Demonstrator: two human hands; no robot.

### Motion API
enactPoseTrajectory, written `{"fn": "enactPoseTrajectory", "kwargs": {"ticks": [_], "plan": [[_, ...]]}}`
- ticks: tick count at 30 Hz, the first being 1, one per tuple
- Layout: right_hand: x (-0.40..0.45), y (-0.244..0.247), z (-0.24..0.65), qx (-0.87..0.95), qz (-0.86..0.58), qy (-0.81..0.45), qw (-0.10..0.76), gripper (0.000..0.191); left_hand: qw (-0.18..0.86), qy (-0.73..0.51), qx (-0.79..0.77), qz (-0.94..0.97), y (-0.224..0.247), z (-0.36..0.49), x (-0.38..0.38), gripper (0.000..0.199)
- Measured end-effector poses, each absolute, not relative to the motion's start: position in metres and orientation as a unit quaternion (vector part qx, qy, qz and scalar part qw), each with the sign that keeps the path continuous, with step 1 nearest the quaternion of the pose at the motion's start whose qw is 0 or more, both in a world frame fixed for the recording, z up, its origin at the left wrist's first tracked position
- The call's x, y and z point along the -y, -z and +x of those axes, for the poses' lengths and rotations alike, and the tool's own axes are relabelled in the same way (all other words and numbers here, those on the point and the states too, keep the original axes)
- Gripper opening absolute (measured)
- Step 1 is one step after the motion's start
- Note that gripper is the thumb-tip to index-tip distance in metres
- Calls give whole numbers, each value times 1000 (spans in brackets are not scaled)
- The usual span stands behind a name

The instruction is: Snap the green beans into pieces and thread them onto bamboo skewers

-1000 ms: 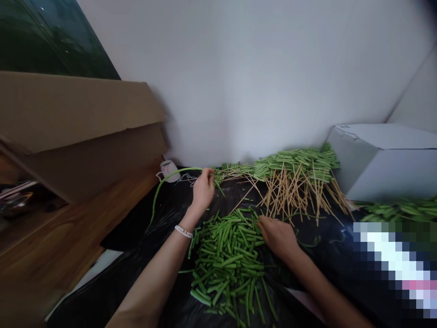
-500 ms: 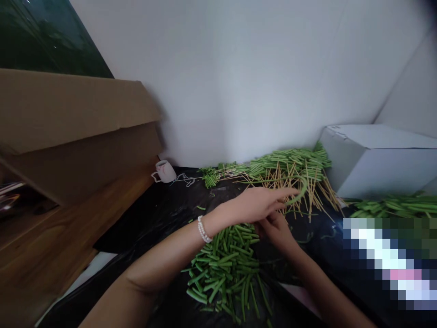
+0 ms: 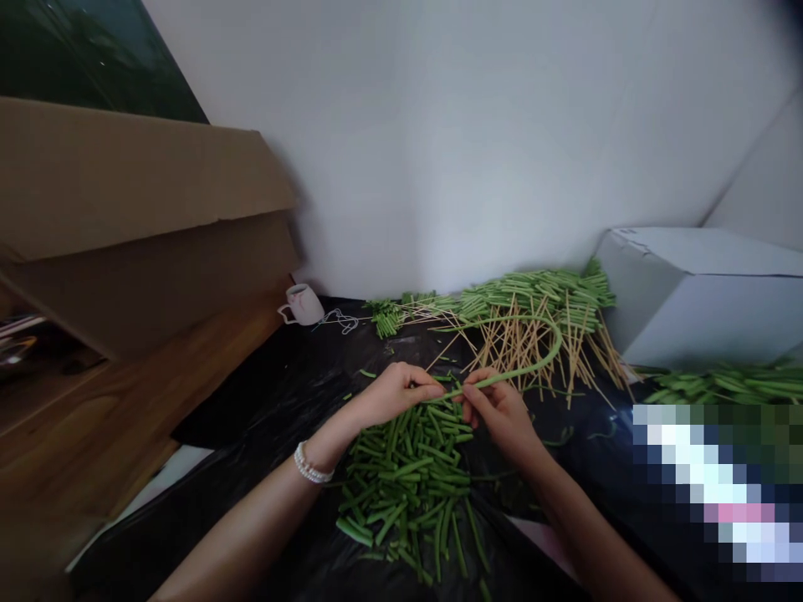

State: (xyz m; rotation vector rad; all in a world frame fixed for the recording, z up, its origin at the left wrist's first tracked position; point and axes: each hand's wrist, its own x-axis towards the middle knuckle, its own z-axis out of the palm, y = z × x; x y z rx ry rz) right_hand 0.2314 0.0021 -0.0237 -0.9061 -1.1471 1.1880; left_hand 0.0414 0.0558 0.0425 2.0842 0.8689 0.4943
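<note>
A long, curved green stem (image 3: 524,374), perhaps a garlic scape, arcs up from my hands over the sticks. My right hand (image 3: 495,410) pinches it between fingers and thumb, and my left hand (image 3: 395,395) meets its near end, fingertips closed. A white beaded bracelet (image 3: 310,464) circles my left wrist. Directly below my hands lies a loose pile of cut green stem pieces (image 3: 401,477). Behind them, a heap of green pieces (image 3: 533,293) is mixed with thin tan sticks (image 3: 518,351).
Black plastic sheeting (image 3: 301,401) covers the work surface. A white mug (image 3: 302,304) and tangled string stand at the back left. A cardboard box (image 3: 138,192) overhangs a wooden surface at left. A white box (image 3: 696,301) and more green pieces (image 3: 721,386) lie at right.
The long stem has moved from the back left to the middle, above the pile. My hands have come together, and both now hold it.
</note>
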Motion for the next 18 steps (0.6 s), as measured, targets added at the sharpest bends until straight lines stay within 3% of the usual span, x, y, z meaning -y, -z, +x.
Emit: {"fn": "enactPoseTrajectory", "kwargs": {"ticks": [6,10,14,18], "plan": [[0,17,228,498,-420,-488,581,30,231,-198,-328,895,-35,52,-48,19],[0,16,232,455,-411,-502,610,31,179,-236,-334,895,-32,41,-44,21],[-1,17,234,404,-394,-526,636,28,247,-310,-327,858,-28,36,-40,21],[-1,23,230,406,-392,-545,621,29,401,-423,-345,736,-14,42,-44,22]]}}
